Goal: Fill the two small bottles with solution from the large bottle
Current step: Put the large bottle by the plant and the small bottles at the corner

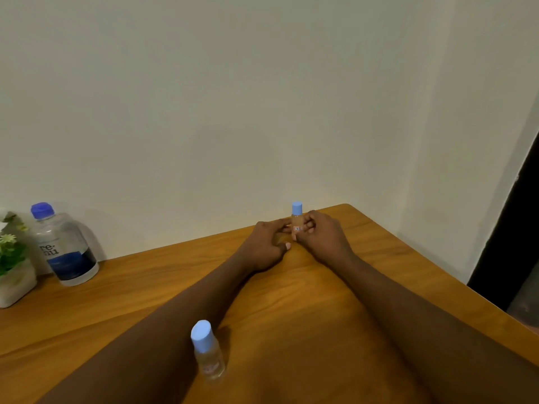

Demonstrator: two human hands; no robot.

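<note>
We take the large bottle (65, 246) as our reference. It stands upright at the back of the wooden table (306, 310), against the wall, with its dark blue cap on. A potted plant (13, 258) sits just beside it, on the side away from the hands.

Well apart from the large bottle, toward the table's far corner, stands the far small bottle (296, 220), upright, its light blue cap in place. Both hands are on it. The left hand (267, 249) rests on the table with its fingers against the bottle's side. The right hand (322, 237) closes narrowly round the body from the opposite side. We judge the bottle held between the two, though we cannot tell how firm either grip is. Neither hand touches the cap.

The near small bottle (207, 352) stands closer to the camera than the large bottle, just beside the left forearm, upright and capped. We cannot read the liquid level in either small bottle.

Judgement on the step: all three caps are on and the large bottle is untouched, so no pouring is under way. We cannot tell whether the far bottle is being taken up or set down.

If filling is yet to begin, the next move calls for one hand to steady the body while the other shifts up to the cap and twists it off. The large bottle must then be fetched across the table and uncapped. The small necks are narrow, so the pour calls for care.
</note>
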